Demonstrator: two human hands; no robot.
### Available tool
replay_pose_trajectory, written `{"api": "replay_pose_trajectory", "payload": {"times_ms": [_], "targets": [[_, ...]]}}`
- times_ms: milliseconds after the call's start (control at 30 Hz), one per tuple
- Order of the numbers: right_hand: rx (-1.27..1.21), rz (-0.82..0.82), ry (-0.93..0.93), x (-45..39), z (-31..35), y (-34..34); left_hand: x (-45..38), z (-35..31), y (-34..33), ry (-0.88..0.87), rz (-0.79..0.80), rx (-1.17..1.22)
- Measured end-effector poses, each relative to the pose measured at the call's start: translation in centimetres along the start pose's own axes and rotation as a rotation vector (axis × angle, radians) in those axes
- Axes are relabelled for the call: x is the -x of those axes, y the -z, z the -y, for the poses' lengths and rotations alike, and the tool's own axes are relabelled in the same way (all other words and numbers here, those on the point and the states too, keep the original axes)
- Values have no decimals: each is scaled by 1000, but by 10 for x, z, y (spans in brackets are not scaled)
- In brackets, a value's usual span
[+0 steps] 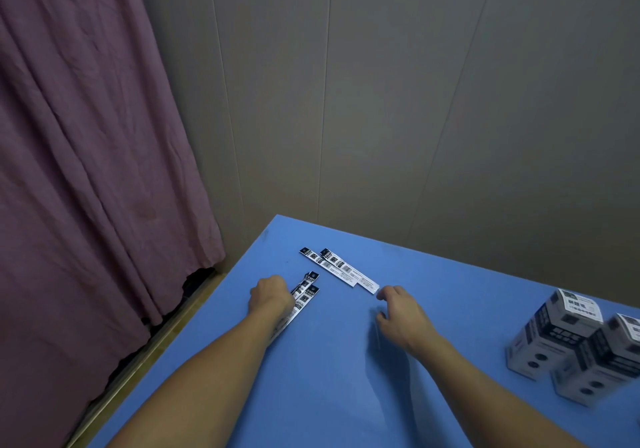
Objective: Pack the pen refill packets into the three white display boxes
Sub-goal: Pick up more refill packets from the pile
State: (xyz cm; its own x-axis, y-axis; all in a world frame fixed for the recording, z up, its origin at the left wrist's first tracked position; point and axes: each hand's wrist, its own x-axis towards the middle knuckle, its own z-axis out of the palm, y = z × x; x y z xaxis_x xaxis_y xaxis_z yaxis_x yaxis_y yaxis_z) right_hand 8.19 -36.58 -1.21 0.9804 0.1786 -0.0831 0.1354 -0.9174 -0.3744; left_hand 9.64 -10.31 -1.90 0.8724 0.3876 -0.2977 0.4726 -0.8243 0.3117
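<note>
Left hand curled on slim black-and-white refill packets on blue worktop; two more flat printed packets lie beyond, long axis slanting far-left to near-right; right hand, loosely spread, nearest their near end; white cardboard display boxes far right.

dim, flat light; soft shadow under the right hand; wide-angle bending at the edges

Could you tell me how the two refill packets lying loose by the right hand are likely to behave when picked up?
The two refill packets look thin and long, so probably light and bendy. Lying flat on the blue table, they may need an edge lifted first. They overlap, so they might slide together.
</note>
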Motion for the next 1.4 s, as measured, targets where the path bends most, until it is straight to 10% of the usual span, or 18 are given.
{"api": "replay_pose_trajectory", "payload": {"times_ms": [1000,1400], "targets": [[11,35,-31,1,12,7,-12,12,21,-127,22,-64],[55,131,-175,25,-9,34,10,-49,24,-433,-112,139]]}}
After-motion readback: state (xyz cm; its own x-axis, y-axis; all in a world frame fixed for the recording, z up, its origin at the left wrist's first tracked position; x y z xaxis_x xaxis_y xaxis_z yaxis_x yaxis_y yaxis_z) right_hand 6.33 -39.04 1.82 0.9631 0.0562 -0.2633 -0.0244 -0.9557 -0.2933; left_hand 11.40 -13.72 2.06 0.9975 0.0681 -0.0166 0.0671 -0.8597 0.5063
